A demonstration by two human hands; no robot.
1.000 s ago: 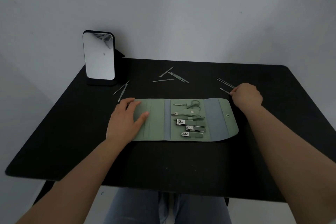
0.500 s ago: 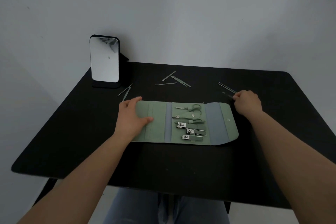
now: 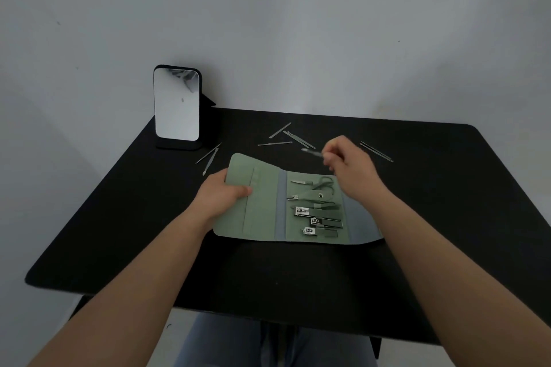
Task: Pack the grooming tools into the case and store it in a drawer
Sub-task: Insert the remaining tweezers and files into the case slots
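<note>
- A black table held the whole job, its surface serving as the sorting ground for a grooming kit only partly packed.
- A small standing mirror stood upright at the far left corner, well apart from the work and playing no part in it.
- The green case lay unfolded at the table's centre, its left flap lifted off the surface, apparently to open the empty slots there.
- The left hand gripped that flap's edge, thumb on top, steadying it for loading.
- The right hand hovered over the case's far edge, pinching 1 thin metal tool between fingertips, its tip aimed left toward the flap; motion blur hid its type.
- 3 nail clippers, scissors and a nipper already sat strapped in the middle panel.
- Loose thin tools waited along the far side in 3 scattered groups; no drawer was in view.
</note>
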